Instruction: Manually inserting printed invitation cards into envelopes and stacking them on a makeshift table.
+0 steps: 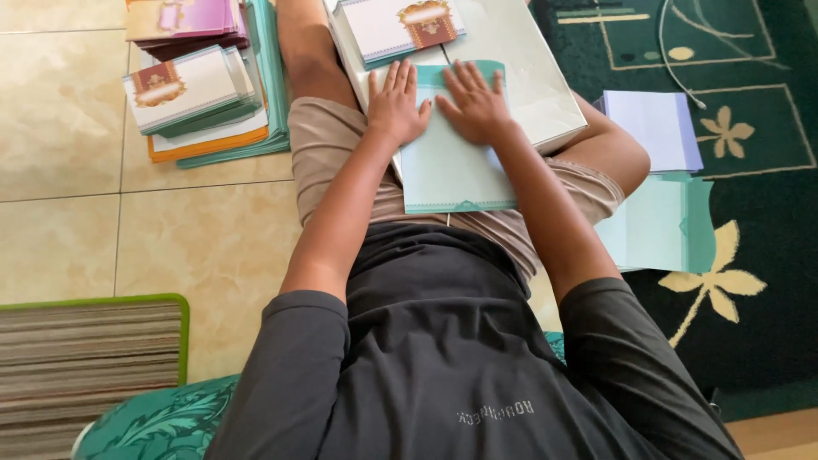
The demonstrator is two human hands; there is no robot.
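Both hands lie flat on a teal card (pixel 447 170), the left hand (pixel 396 106) and right hand (pixel 477 106) almost touching, so nothing passes between them. Just ahead, a card stack (pixel 400 25) on a white board (pixel 528 77) blocks the forward path. To the left, a bare knee (pixel 311 51) and beyond it card piles (pixel 204 94) crowd the tiles; nearer the body the tile floor (pixel 77 230) lies open. To the right, the thigh, a lilac sheet (pixel 656 128) and a teal sheet (pixel 660 226) cover the carpet (pixel 767 196); a thin white cable (pixel 673 51), possibly loose, crosses the far carpet
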